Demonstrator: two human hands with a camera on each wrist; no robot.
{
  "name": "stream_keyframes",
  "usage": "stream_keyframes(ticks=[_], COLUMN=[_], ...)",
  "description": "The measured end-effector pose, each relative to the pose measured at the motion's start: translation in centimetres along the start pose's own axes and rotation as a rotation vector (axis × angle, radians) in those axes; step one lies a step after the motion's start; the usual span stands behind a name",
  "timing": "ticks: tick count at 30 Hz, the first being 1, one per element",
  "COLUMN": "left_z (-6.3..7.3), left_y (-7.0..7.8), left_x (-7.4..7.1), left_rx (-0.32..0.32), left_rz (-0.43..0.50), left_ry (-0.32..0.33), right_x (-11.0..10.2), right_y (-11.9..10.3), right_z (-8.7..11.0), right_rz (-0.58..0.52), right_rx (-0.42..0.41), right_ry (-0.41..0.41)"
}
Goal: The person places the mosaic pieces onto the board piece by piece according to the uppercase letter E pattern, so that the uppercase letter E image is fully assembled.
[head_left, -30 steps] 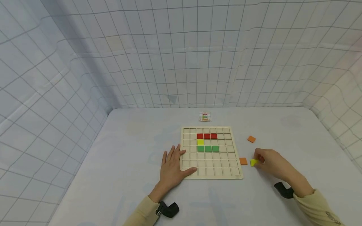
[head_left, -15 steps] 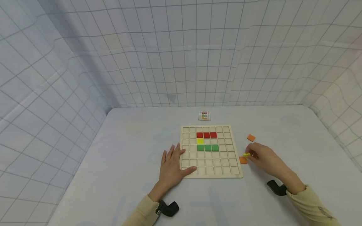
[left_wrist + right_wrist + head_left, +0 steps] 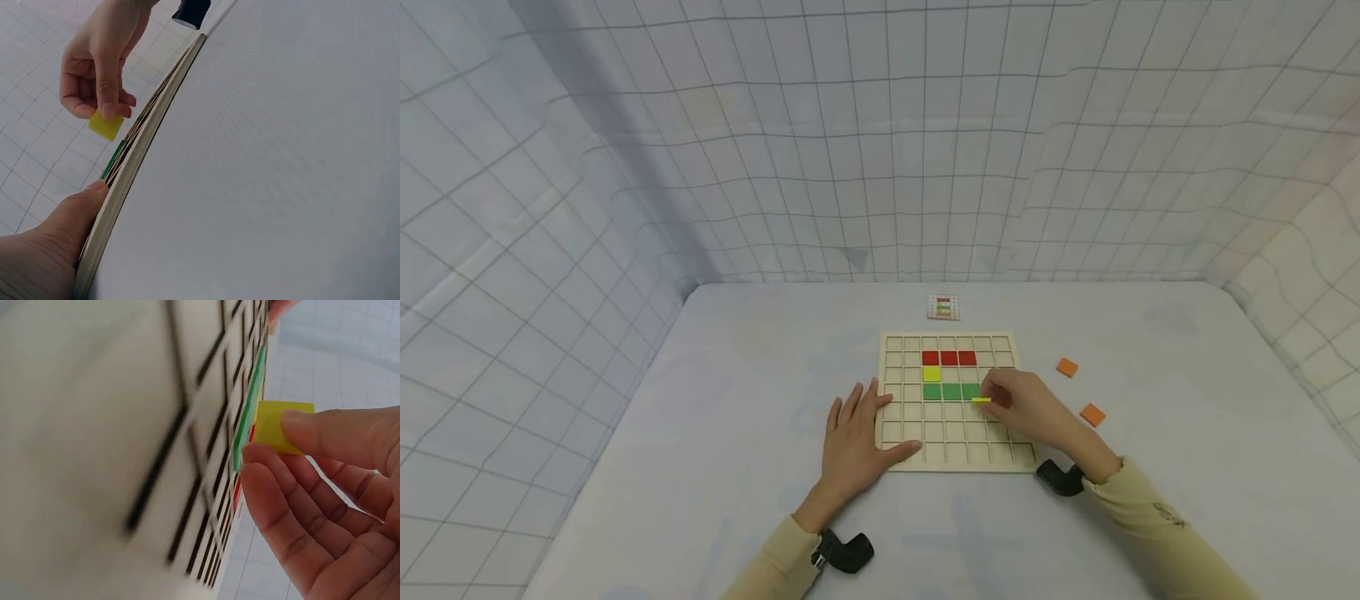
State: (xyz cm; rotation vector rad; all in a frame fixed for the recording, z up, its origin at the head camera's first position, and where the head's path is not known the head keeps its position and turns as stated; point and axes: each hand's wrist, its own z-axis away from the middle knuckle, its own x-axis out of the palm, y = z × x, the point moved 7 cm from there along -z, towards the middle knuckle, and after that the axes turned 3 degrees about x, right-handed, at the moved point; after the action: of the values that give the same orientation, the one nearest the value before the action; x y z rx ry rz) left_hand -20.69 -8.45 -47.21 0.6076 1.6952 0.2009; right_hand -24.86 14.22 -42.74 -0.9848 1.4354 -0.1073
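Note:
My right hand (image 3: 1033, 408) pinches a yellow square tile (image 3: 270, 428) between thumb and fingers, over the right half of the cream grid board (image 3: 955, 454). In the head view the tile shows edge-on, just below the right end of the row of green tiles (image 3: 951, 392). Spread fingers of my left hand (image 3: 853, 446) rest along the board's left edge, with the thumb over its near left corner. Red tiles (image 3: 949, 358) form a row higher up the board. Between the two rows, at the left, lies one yellow tile (image 3: 932, 374).
Two loose orange tiles, a farther one (image 3: 1067, 367) and a nearer one (image 3: 1093, 415), lie on the white table (image 3: 715, 417) right of the board. Behind the board is a small pattern card (image 3: 943, 307). Grid-lined cloth (image 3: 880, 167) surrounds the table at back and sides.
My right hand picked up the yellow tile from the table and carried it left over the board. The nearer orange tile shifted right, away from the board's edge, and turned. My left hand stayed put.

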Motion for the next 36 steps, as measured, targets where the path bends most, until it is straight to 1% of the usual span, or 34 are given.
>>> stream_keyframes(ticks=[2, 7, 9, 11, 16, 19, 24, 29, 32, 36], left_z=[0.0, -0.1, -0.1, -0.1, -0.2, -0.2, -0.1, 0.0, 0.1, 0.1], left_y=[0.0, 0.1, 0.1, 0.1, 0.0, -0.1, -0.3, -0.3, -0.2, -0.1], left_x=[0.0, -0.1, -0.1, -0.1, 0.1, 0.1, 0.1, 0.1, 0.1, 0.0], left_rx=[-0.001, 0.000, 0.001, 0.002, 0.006, 0.006, -0.004, 0.007, 0.016, 0.019], left_rz=[0.005, 0.003, -0.005, -0.008, -0.001, -0.001, -0.022, -0.007, 0.002, 0.003], left_ry=[-0.003, 0.000, 0.002, 0.002, 0.004, 0.008, 0.007, 0.010, 0.016, 0.017], right_x=[0.5, 2.3, 2.9, 3.4, 4.0, 4.1, 4.1, 4.2, 4.3, 4.2], right_y=[-0.5, -1.5, -1.9, -2.3, -2.8, -3.1, -3.7, -3.8, -3.6, -3.4], right_z=[-0.8, -2.5, -3.1, -3.5, -4.0, -4.0, -3.8, -3.1, -2.2, -0.7], right_rz=[-0.021, -0.083, -0.084, -0.062, 0.053, 0.089, 0.145, 0.185, 0.181, 0.123], right_rx=[-0.004, 0.028, 0.040, 0.051, 0.097, 0.099, 0.061, 0.046, 0.025, -0.046], right_ry=[-0.014, -0.071, -0.087, -0.091, -0.100, -0.110, -0.109, -0.123, -0.149, -0.184])
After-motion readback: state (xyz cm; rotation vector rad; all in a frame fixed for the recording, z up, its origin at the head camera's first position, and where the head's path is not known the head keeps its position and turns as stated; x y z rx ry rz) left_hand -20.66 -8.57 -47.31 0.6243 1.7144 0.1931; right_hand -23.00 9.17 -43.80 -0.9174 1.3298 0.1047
